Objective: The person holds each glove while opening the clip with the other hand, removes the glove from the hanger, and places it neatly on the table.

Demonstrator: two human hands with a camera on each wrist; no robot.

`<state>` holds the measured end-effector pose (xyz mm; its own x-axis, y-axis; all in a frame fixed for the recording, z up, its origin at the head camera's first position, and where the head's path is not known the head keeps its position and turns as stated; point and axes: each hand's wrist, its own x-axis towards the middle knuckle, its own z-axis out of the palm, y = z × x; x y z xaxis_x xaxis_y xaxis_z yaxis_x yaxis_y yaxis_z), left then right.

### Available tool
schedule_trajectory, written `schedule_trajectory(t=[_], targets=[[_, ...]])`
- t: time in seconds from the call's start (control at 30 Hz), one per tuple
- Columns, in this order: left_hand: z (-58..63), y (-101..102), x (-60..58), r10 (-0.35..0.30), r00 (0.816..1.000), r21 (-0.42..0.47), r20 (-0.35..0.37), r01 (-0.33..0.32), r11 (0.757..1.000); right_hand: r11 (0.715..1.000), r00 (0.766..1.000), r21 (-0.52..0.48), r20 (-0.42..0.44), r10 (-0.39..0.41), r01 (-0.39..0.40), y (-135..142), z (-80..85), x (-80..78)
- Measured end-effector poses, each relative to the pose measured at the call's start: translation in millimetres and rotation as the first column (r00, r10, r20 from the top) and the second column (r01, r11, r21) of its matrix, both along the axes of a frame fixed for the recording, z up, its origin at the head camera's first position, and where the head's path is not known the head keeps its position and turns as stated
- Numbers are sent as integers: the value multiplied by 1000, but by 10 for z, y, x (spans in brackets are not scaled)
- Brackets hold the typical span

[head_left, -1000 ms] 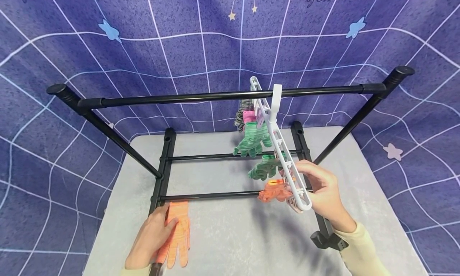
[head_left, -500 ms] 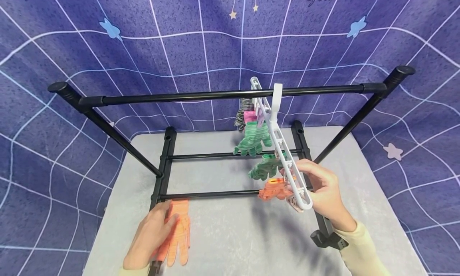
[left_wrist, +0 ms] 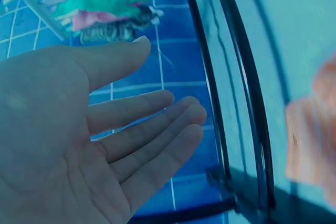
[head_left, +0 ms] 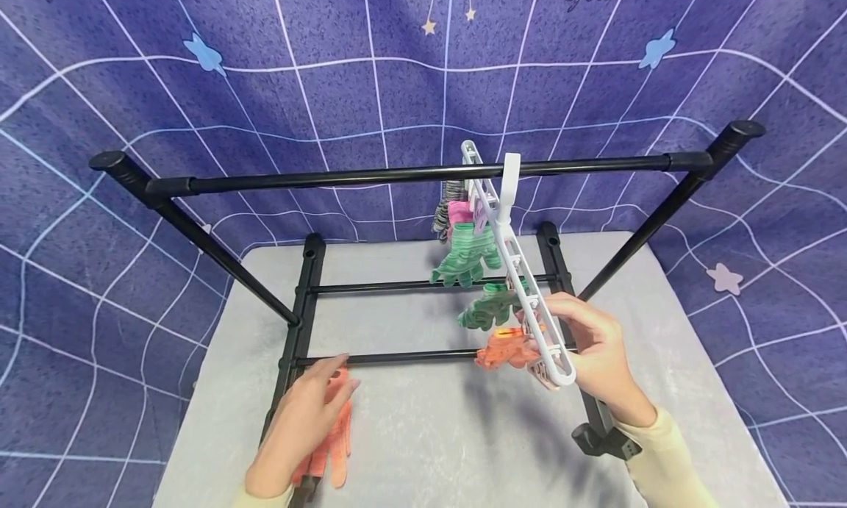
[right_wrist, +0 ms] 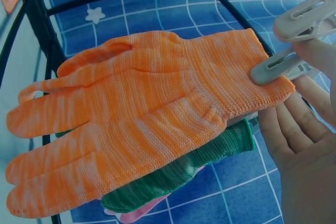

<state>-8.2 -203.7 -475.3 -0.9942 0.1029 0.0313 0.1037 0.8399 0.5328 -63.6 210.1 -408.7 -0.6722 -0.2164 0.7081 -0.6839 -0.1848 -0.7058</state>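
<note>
In the head view my left hand [head_left: 301,420] is raised over an orange glove [head_left: 339,449] lying at the left, partly covered by the hand. The left wrist view shows its palm [left_wrist: 47,135] with fingers extended and nothing held. My right hand [head_left: 598,353] is at the near end of a white clip hanger [head_left: 512,262]. In the right wrist view, its thumb and finger pinch a grey clip [right_wrist: 278,66] on the cuff of a hanging orange glove [right_wrist: 142,98]. Another grey clip [right_wrist: 304,17] is just above the thumb. A green glove [right_wrist: 184,174] hangs behind.
The hanger hooks over the top bar [head_left: 344,179] of a black rack. Green gloves [head_left: 466,254], a pink glove [head_left: 459,212] and a grey-black glove [head_left: 443,214] hang farther back. Two lower bars [head_left: 410,358] cross above the grey tabletop [head_left: 423,434]. A blue curtain [head_left: 423,96] stands behind.
My left hand has lifted off the lying orange glove and shifted right, its fingers spreading. My right hand and the hanger stay nearly where they were.
</note>
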Motion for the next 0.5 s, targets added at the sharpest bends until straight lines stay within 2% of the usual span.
schedule_trajectory(t=[0.27,0.5], targets=[[9,340,-52,-62,996,133,-70,71,989,1000,1000,3,-2,-5,5,-5,16,1],[115,560,-122,-133,978,203,-161,165,965,1000,1000,-2,1,5,-5,-12,16,8]])
